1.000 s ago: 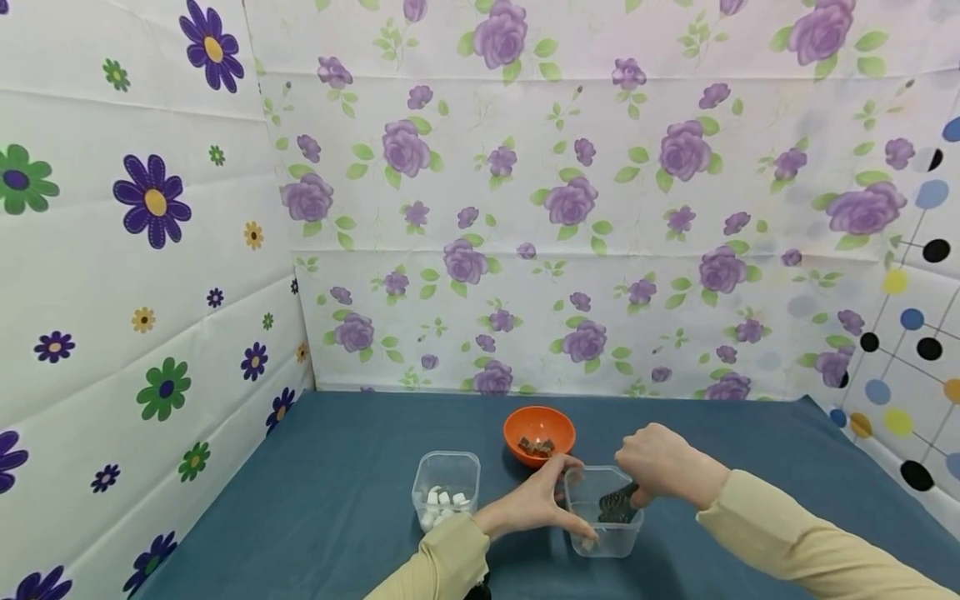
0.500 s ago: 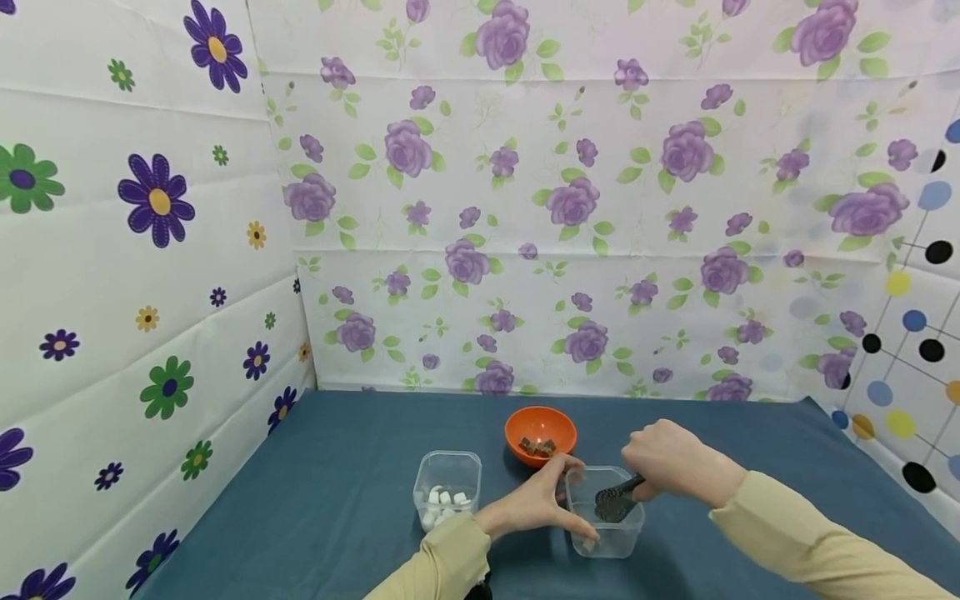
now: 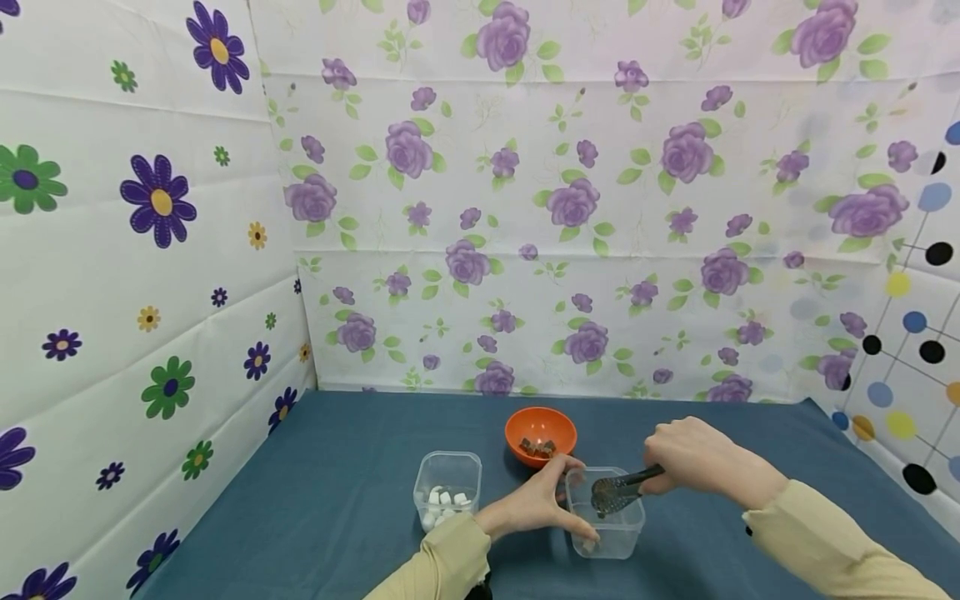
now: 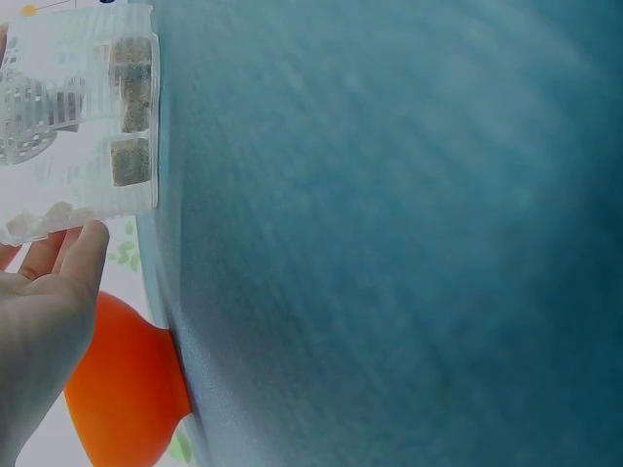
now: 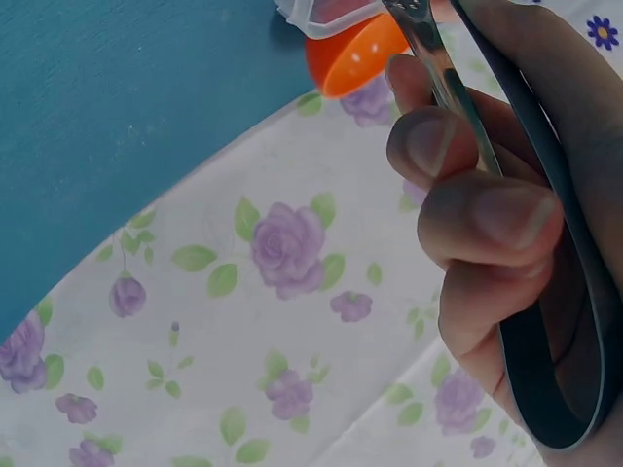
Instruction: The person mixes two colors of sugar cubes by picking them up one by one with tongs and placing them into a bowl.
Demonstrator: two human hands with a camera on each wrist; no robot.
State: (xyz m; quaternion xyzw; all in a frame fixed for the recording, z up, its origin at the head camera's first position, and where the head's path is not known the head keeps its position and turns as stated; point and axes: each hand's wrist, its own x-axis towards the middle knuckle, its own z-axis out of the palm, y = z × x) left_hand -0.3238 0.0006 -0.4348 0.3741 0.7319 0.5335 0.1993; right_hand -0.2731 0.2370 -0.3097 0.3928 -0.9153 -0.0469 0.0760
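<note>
My left hand (image 3: 534, 506) grips a clear plastic container (image 3: 617, 543), thumb on the near side and fingers on the far side. In the left wrist view several brown cubes (image 4: 132, 92) show through its wall, low down. My right hand (image 3: 693, 457) holds dark metal tongs (image 5: 545, 126), fingers wrapped round their arms. The slotted tong heads (image 3: 613, 494) are tilted down into the container. In the left wrist view a brown cube (image 4: 68, 112) shows right at the tong heads (image 4: 27, 122); I cannot tell whether it is pinched.
An orange bowl (image 3: 516, 431) with several brown cubes (image 3: 537, 448) stands just behind the container. Left of my left hand is a second clear container (image 3: 448, 465) holding several white pieces (image 3: 446, 500). A blue cloth (image 3: 352, 475) covers the table; patterned sheets hang around it.
My right hand has moved right, and the tongs have swung from steep to a flatter slant, their heads shifting slightly left inside the container. My left hand keeps its grip in place.
</note>
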